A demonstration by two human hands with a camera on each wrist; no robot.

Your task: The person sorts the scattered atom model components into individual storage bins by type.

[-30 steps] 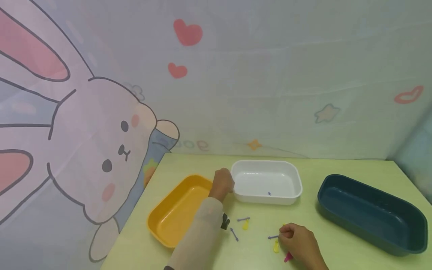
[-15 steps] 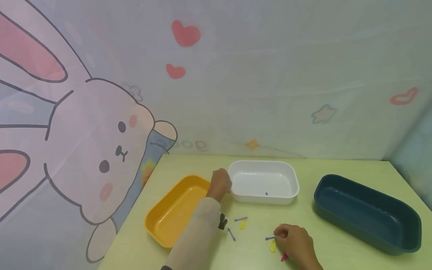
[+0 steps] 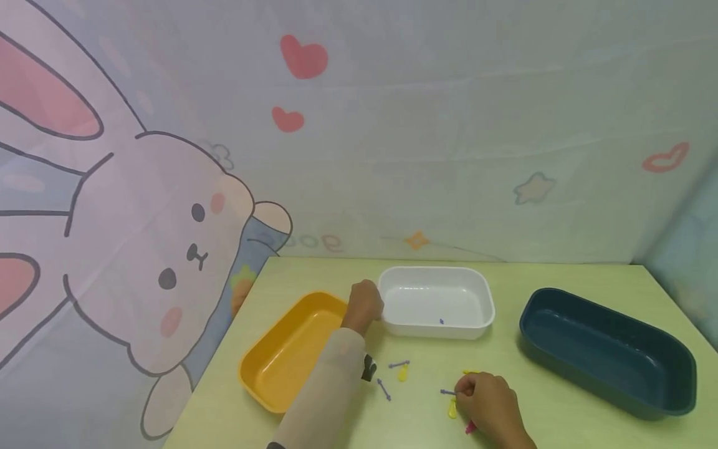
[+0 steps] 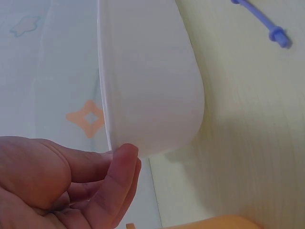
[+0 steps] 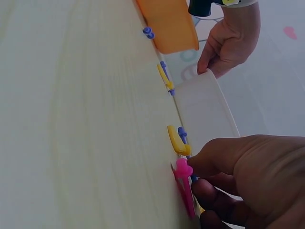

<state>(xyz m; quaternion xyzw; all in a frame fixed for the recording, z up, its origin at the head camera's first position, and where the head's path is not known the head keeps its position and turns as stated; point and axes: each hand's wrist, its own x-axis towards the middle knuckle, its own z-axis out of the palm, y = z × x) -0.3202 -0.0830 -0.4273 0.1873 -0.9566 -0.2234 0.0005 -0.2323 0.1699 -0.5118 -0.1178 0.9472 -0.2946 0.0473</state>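
Observation:
My left hand (image 3: 364,304) pinches the left rim of the white tray (image 3: 437,332) between thumb and fingers, as the left wrist view confirms. My right hand (image 3: 492,404) is low over the table, its thumb and fingertips closed on the right end of a small purple rod (image 3: 447,392) with knobbed ends. That end is hidden by the fingers. Just below the rod lies a small yellow drop-shaped piece (image 3: 452,409), and a pink piece (image 5: 183,174) sits beside the hand. Another yellow piece (image 3: 470,372) shows behind the fingers. A tiny purple piece (image 3: 441,322) lies inside the tray.
An orange tray (image 3: 245,374) stands at the left, partly behind the left forearm. At the right is a long dark teal tray (image 3: 608,399). Between the arms lie two more purple rods, one flat (image 3: 399,363) and one slanted (image 3: 384,390), plus a yellow piece (image 3: 402,373).
The whole head view has shifted slightly, so everything appears a little further left. My left hand stays on the tray rim. The right fingers have moved little and remain at the purple rod.

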